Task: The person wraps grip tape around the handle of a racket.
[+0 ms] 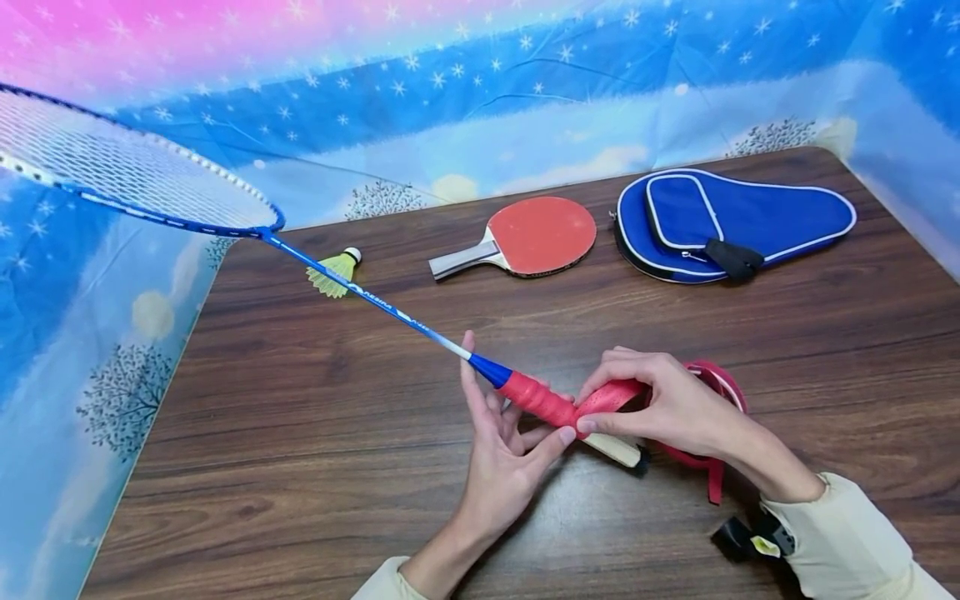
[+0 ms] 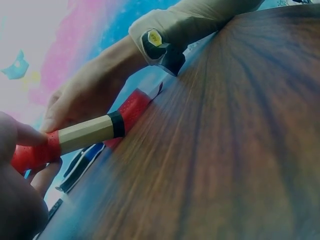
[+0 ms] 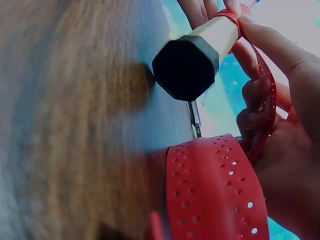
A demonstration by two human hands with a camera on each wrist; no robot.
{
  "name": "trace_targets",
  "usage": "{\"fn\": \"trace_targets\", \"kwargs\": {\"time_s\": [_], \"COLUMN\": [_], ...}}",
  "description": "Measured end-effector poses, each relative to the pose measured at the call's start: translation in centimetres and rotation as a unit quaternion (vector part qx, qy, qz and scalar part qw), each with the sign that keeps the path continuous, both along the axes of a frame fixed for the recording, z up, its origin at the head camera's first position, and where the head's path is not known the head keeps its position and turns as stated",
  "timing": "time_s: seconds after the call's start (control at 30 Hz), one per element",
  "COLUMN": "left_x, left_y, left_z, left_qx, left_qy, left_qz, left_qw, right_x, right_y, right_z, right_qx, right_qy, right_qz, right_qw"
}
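Note:
A blue badminton racket [image 1: 386, 307] slants across the head view, its strung head at the upper left. Red perforated grip tape [image 1: 536, 398] wraps the upper handle, while the lower handle [image 1: 613, 449] is bare and pale. At the handle's end is a black octagonal butt cap [image 3: 185, 67]. My left hand [image 1: 498, 458] holds the wrapped part from below, thumb at the tape's edge and index finger extended by the shaft. Thumb and fingers of my right hand [image 1: 675, 404] pinch the tape beside the handle. The tape's loose length [image 3: 215, 185] loops behind that hand onto the table.
A yellow shuttlecock [image 1: 333, 275] lies beneath the racket shaft. Farther back are a red table tennis bat [image 1: 542, 237] and a blue zipped bat case [image 1: 780, 212]. The wooden table [image 1: 300, 467] meets a snowflake-patterned backdrop [image 1: 450, 75].

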State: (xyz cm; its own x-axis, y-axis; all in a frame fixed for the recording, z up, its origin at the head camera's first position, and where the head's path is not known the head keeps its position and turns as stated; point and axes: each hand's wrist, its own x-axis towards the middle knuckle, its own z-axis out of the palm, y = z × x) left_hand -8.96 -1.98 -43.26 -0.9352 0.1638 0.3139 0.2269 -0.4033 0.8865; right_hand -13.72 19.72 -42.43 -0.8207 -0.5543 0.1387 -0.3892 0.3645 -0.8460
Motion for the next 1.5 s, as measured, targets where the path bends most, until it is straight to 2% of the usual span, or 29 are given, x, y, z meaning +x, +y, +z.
{"fn": "trace_targets", "kwargs": {"time_s": [0.13, 0.27, 0.43, 0.73, 0.9, 1.0, 1.1, 1.27, 1.5], "left_x": [-0.3, -0.5, -0.5, -0.4, -0.4, -0.4, -0.6, -0.8, -0.7], "left_y": [-0.2, -0.3, -0.4, -0.4, -0.4, -0.4, -0.3, -0.3, -0.2], "left_z": [-1.0, -1.5, -1.5, -1.2, -0.6, -0.8, -1.3, -2.0, -2.0], "left_qx": [0.014, 0.010, -0.002, -0.006, 0.011, 0.023, 0.017, -0.019, -0.023], "left_qy": [0.012, 0.022, 0.048, 0.053, 0.055, 0.057, 0.066, 0.058, 0.037], "left_qz": [-0.014, -0.013, -0.014, -0.022, -0.029, -0.031, -0.020, 0.015, 0.018], "left_qw": [0.9997, 0.9996, 0.9987, 0.9983, 0.9980, 0.9976, 0.9975, 0.9980, 0.9989], "right_x": [0.0, -0.2, -0.4, -0.2, -0.2, -0.2, -0.3, -0.3, -0.2], "right_y": [0.0, 0.3, 0.5, 0.6, 0.6, 0.5, 0.4, 0.4, 0.2], "right_z": [0.0, 0.0, 0.0, -0.2, -0.4, -0.4, -0.3, -0.2, -0.4], "right_qx": [0.017, 0.007, -0.004, 0.017, 0.019, 0.017, 0.014, 0.003, 0.007], "right_qy": [0.005, 0.008, 0.013, 0.003, 0.005, 0.005, 0.009, 0.015, 0.003], "right_qz": [-0.008, 0.021, 0.053, 0.032, 0.028, 0.025, 0.023, 0.020, 0.009], "right_qw": [0.9998, 0.9997, 0.9985, 0.9993, 0.9994, 0.9995, 0.9996, 0.9997, 0.9999]}}
